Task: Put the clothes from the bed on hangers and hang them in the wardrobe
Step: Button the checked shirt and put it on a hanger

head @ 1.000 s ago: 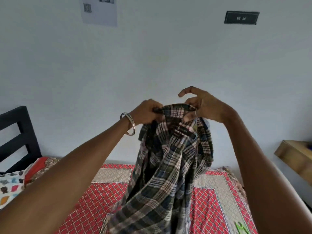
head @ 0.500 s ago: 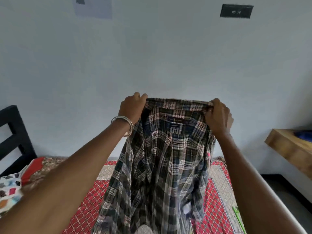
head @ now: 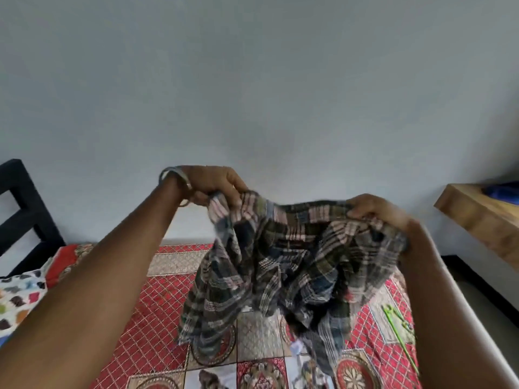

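A dark plaid shirt (head: 283, 262) hangs bunched between my two hands above the bed (head: 157, 313). My left hand (head: 210, 183), with a metal bangle at the wrist, grips the shirt's top edge on the left. My right hand (head: 376, 211) grips the top edge on the right. The shirt's lower part droops in folds toward the red patterned bedspread. A green hanger (head: 398, 327) lies on the bedspread at the right, partly behind my right forearm. No wardrobe shows in this view.
A black bed frame (head: 19, 209) stands at the left, with a white pillow with coloured patches (head: 16, 296) below it. A wooden shelf (head: 483, 217) with something blue on it juts from the right. A plain grey wall fills the background.
My hands went from close together at the collar to spread apart along the shirt's top, then dropped lower; the shirt now sags and bunches between them. The camera tilted down.
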